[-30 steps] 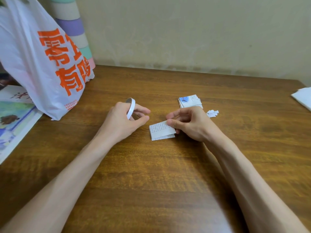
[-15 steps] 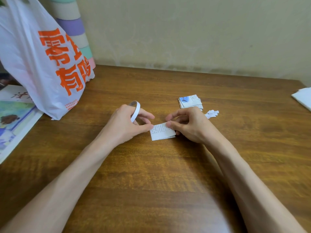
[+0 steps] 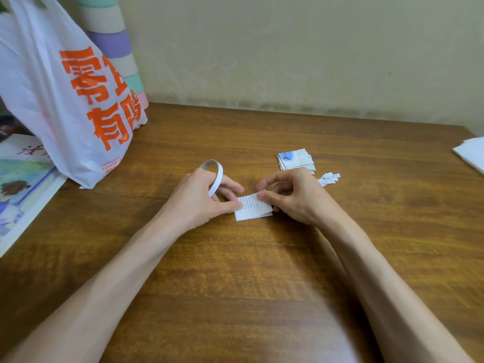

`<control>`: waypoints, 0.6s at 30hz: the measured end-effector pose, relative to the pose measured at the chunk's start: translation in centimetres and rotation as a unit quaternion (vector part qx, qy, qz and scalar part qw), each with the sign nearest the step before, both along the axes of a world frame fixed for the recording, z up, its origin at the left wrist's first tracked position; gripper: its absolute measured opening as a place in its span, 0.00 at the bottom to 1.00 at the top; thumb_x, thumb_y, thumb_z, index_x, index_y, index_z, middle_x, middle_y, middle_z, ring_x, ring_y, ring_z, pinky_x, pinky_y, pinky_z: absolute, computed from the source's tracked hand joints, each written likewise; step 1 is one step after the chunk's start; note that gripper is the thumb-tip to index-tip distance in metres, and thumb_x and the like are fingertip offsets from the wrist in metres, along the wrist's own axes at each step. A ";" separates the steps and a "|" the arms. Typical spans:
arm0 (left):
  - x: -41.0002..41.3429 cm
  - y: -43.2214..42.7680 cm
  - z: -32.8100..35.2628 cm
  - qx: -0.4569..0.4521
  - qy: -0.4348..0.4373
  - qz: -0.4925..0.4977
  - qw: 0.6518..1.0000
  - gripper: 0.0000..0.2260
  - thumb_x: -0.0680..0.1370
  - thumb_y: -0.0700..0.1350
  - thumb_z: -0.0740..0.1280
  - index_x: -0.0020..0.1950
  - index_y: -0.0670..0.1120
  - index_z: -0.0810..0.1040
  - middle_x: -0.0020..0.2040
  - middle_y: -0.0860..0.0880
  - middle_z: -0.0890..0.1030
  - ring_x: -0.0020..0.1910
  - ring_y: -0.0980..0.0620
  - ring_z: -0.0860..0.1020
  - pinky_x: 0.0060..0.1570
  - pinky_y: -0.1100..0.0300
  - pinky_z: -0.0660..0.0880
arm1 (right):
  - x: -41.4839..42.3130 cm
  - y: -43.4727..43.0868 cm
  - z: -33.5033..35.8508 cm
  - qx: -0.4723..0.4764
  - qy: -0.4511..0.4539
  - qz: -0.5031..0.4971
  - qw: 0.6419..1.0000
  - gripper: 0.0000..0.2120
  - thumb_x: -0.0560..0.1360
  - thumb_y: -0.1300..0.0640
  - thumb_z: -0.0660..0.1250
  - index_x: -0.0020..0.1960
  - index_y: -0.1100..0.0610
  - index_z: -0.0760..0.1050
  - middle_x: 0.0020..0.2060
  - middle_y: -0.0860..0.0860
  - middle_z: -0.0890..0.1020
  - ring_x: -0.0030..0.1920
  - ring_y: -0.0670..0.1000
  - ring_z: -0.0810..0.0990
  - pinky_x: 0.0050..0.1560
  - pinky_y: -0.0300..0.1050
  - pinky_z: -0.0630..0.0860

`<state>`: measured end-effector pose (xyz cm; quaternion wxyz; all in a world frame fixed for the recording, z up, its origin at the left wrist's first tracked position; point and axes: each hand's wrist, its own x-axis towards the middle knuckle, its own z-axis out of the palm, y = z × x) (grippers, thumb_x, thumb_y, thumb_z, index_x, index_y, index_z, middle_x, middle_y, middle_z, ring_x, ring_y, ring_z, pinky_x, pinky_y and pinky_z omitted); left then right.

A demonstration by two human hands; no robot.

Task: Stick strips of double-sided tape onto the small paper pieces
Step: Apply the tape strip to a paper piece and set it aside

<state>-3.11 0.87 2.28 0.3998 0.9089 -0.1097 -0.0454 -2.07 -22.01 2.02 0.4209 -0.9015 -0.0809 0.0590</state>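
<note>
Wooden table [image 3: 262, 271] against a plain wall [image 3: 288, 48]. One paper piece [image 3: 250, 209], frame centre, lying on the table: the right hand [image 3: 293, 197] pinches its right end between thumb and forefinger, and the left hand [image 3: 195, 203] presses its left end with the thumb. One tape roll [image 3: 218, 176], looped round the left hand's curled fingers. One stack of paper pieces [image 3: 296, 159], just above the right hand; one heap of white scraps [image 3: 328, 178] beside it. One plastic bag [image 3: 60, 100], upper left.
</note>
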 end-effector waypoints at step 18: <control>0.0 -0.2 0.4 0.020 0.038 -0.004 0.999 0.19 0.68 0.54 0.83 0.55 0.61 0.83 0.41 0.62 0.86 0.30 0.61 0.77 0.49 0.54 0.82 | -1.4 2.8 0.1 -0.142 -0.078 -0.037 0.986 0.24 0.68 0.31 0.76 0.59 0.39 0.78 0.41 0.42 0.74 0.46 0.47 0.75 0.44 0.47 0.69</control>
